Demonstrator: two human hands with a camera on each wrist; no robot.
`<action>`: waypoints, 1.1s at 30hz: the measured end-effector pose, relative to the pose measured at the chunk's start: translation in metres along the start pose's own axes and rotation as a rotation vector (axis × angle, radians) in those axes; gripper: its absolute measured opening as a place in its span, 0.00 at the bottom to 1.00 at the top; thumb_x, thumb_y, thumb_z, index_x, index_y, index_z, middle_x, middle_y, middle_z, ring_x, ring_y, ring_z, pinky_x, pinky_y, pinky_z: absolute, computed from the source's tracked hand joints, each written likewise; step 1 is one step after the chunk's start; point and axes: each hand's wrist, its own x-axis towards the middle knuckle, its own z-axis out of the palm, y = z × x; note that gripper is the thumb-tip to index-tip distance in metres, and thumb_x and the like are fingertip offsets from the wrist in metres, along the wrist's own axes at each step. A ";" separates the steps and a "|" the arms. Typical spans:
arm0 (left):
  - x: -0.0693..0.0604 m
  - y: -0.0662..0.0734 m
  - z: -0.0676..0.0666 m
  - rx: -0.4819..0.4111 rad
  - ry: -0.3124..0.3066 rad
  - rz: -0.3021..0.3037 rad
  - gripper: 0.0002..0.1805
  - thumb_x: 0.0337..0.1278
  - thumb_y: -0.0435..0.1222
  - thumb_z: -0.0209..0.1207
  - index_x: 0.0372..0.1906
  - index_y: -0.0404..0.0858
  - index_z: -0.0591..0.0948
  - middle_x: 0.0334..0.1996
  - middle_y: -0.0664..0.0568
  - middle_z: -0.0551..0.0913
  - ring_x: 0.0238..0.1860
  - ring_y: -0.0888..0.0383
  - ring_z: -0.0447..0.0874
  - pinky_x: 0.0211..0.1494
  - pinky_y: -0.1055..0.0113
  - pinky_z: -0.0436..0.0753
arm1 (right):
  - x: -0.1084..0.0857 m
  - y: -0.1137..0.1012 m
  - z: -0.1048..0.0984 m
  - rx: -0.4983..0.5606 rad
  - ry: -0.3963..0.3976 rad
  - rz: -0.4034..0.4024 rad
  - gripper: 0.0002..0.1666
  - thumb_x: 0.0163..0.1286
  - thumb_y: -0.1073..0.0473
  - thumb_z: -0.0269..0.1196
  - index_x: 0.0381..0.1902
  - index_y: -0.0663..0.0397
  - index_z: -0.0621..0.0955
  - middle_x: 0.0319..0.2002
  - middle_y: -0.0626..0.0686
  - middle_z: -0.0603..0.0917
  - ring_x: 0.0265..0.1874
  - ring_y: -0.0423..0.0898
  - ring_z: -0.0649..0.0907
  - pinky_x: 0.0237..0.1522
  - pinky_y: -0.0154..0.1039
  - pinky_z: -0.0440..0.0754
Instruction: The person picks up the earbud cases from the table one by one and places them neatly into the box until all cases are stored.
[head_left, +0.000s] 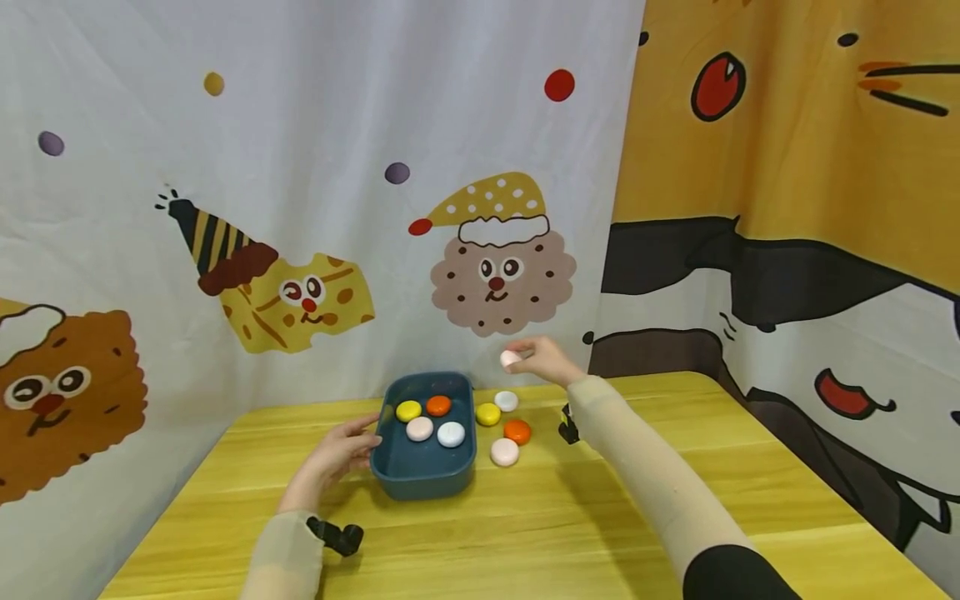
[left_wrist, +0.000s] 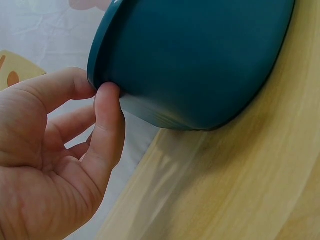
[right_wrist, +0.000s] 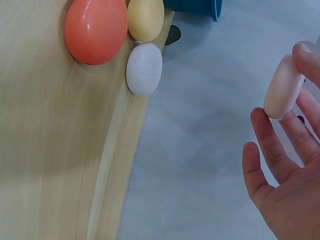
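A blue rectangular plastic bin (head_left: 423,486) with rounded corners stands on the table. My left hand (head_left: 339,454) pinches its left rim between thumb and finger, seen close in the left wrist view. In the bin lie a yellow pebble-like disc (head_left: 408,411), an orange one (head_left: 438,406), a pale pink one (head_left: 419,429) and a white one (head_left: 451,434). Raised above the table behind the bin's right side, my right hand (head_left: 546,360) holds another pale pink disc (right_wrist: 284,89) by its fingertips.
Just right of the bin, a yellow disc (head_left: 488,414), a white disc (head_left: 506,402), an orange disc (head_left: 517,431) and a pale pink disc (head_left: 505,452) lie on the wooden table (head_left: 570,533). A printed curtain (head_left: 315,125) hangs behind the table.
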 end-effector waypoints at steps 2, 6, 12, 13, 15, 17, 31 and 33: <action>0.000 0.000 0.000 0.000 0.004 -0.002 0.33 0.66 0.28 0.54 0.74 0.32 0.60 0.34 0.45 0.76 0.26 0.60 0.75 0.32 0.68 0.80 | 0.000 -0.002 0.000 -0.003 0.001 -0.005 0.29 0.58 0.60 0.71 0.58 0.62 0.80 0.54 0.58 0.81 0.48 0.51 0.81 0.51 0.46 0.79; 0.000 0.001 -0.001 0.008 0.014 -0.004 0.32 0.66 0.28 0.54 0.73 0.32 0.60 0.35 0.45 0.76 0.27 0.60 0.75 0.32 0.68 0.81 | 0.002 -0.008 0.001 -0.009 -0.003 -0.004 0.29 0.58 0.60 0.72 0.58 0.62 0.80 0.54 0.57 0.81 0.47 0.50 0.82 0.50 0.46 0.79; -0.003 0.002 0.000 0.011 0.010 -0.007 0.32 0.67 0.29 0.54 0.74 0.32 0.60 0.37 0.43 0.77 0.29 0.58 0.77 0.34 0.66 0.81 | 0.004 -0.019 0.001 -0.055 -0.010 -0.009 0.29 0.58 0.58 0.72 0.58 0.61 0.80 0.54 0.56 0.82 0.44 0.49 0.82 0.48 0.44 0.79; -0.003 0.002 0.000 0.011 0.009 -0.006 0.32 0.67 0.29 0.54 0.74 0.32 0.60 0.37 0.43 0.77 0.29 0.58 0.77 0.34 0.66 0.81 | 0.004 -0.021 0.001 -0.064 -0.009 -0.013 0.29 0.58 0.58 0.72 0.58 0.60 0.80 0.54 0.56 0.82 0.44 0.48 0.82 0.48 0.43 0.79; -0.003 0.002 0.000 0.010 0.010 -0.004 0.32 0.67 0.29 0.54 0.74 0.32 0.60 0.38 0.43 0.78 0.29 0.58 0.77 0.34 0.66 0.81 | 0.005 -0.024 0.001 -0.075 -0.006 -0.019 0.29 0.58 0.57 0.72 0.57 0.60 0.81 0.54 0.56 0.82 0.43 0.48 0.82 0.47 0.43 0.79; -0.002 0.002 0.000 0.010 0.013 0.000 0.32 0.66 0.29 0.54 0.73 0.32 0.60 0.39 0.42 0.77 0.29 0.57 0.77 0.34 0.66 0.81 | 0.006 -0.027 0.000 -0.084 -0.005 -0.028 0.29 0.58 0.58 0.72 0.57 0.60 0.81 0.55 0.56 0.81 0.43 0.49 0.82 0.47 0.43 0.79; -0.004 0.003 0.000 -0.002 -0.012 0.015 0.33 0.66 0.29 0.55 0.73 0.30 0.58 0.40 0.39 0.78 0.30 0.58 0.79 0.35 0.67 0.82 | 0.013 -0.040 0.012 -0.078 -0.032 -0.068 0.25 0.57 0.61 0.72 0.54 0.59 0.83 0.52 0.55 0.83 0.41 0.48 0.83 0.44 0.42 0.80; -0.003 0.004 0.000 -0.005 -0.009 0.013 0.33 0.66 0.28 0.54 0.73 0.30 0.59 0.40 0.39 0.78 0.30 0.58 0.79 0.35 0.66 0.82 | 0.015 -0.041 0.013 -0.086 -0.031 -0.073 0.26 0.57 0.62 0.72 0.54 0.60 0.82 0.52 0.56 0.83 0.40 0.49 0.83 0.44 0.42 0.81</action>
